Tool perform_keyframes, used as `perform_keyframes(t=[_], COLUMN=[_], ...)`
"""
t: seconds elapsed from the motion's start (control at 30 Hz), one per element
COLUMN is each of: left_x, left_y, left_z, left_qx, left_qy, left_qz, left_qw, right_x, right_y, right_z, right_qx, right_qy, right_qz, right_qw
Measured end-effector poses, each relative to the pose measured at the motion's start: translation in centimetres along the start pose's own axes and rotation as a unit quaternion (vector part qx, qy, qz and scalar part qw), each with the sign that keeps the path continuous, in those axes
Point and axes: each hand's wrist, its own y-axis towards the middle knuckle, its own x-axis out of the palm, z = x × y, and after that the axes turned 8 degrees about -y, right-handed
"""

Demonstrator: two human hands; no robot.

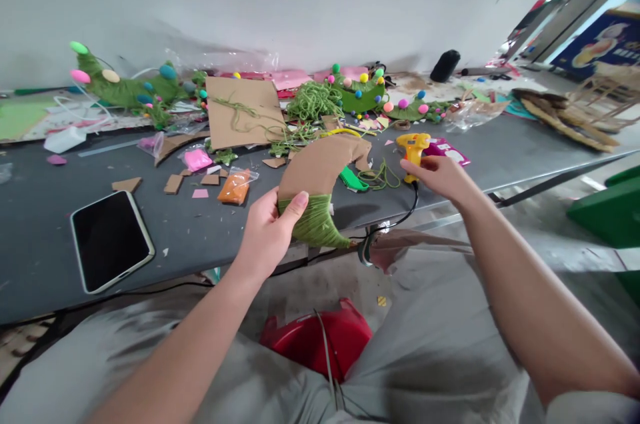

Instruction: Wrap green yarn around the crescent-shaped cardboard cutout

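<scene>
My left hand (270, 227) grips a curved cardboard crescent (323, 167) whose lower end is wrapped in green yarn (317, 221); thumb lies on the yarn. My right hand (440, 174) reaches over the table's front edge and touches a yellow glue gun (413, 147) standing on the dark table (200, 231); whether the fingers close around it is unclear. The gun's black cord (405, 214) drops off the edge. Loose green yarn (380, 176) lies between the crescent and the gun.
A phone (110, 239) lies at front left. A cardboard sheet (243, 111), cardboard scraps, an orange packet (234, 186), a pink packet (197, 159), yarn heaps and pompom-covered green shapes (130, 87) crowd the back. A red stool (320, 341) sits between my knees.
</scene>
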Motion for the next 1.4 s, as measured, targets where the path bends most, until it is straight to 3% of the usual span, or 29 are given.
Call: perform_keyframes(t=[0.1, 0.23, 0.3, 0.4, 0.47, 0.57, 0.77, 1.13, 1.4], left_x=[0.3, 0.3, 0.2, -0.1, -0.2, 0.0, 0.4, 0.1, 0.2], left_y=[-0.1, -0.1, 0.0, 0.0, -0.2, -0.5, -1.4, -2.3, -2.1], left_z=[0.0, 0.2, 0.3, 0.6, 0.9, 1.6, 2.8, 2.6, 2.8], left_qx=[0.0, 0.007, 0.008, 0.015, 0.027, 0.047, 0.095, 0.113, 0.11], left_qy=[0.015, 0.024, 0.033, 0.065, 0.082, 0.099, 0.166, 0.209, 0.209], left_qz=[0.007, 0.018, 0.024, 0.035, 0.039, 0.046, 0.073, 0.089, 0.087], left_qw=[1.0, 1.0, 0.999, 0.997, 0.996, 0.993, 0.979, 0.967, 0.968], right_x=[1.7, 1.7, 0.9, -0.1, -0.4, -0.1, 1.0, 1.6, 1.5], right_y=[1.8, 1.8, 0.5, -2.5, -4.9, -8.3, -11.6, -11.9, -12.0], right_z=[-0.3, -0.5, -0.9, -2.1, -3.0, -4.5, -7.0, -7.6, -7.9], right_qx=[0.047, 0.072, 0.048, -0.029, -0.067, -0.096, -0.126, -0.157, -0.164], right_qy=[0.047, 0.178, 0.275, 0.46, 0.504, 0.517, 0.476, 0.418, 0.383], right_qz=[0.03, 0.074, 0.038, -0.069, -0.127, -0.192, -0.235, -0.274, -0.262], right_qw=[0.997, 0.979, 0.96, 0.885, 0.852, 0.829, 0.838, 0.852, 0.87])
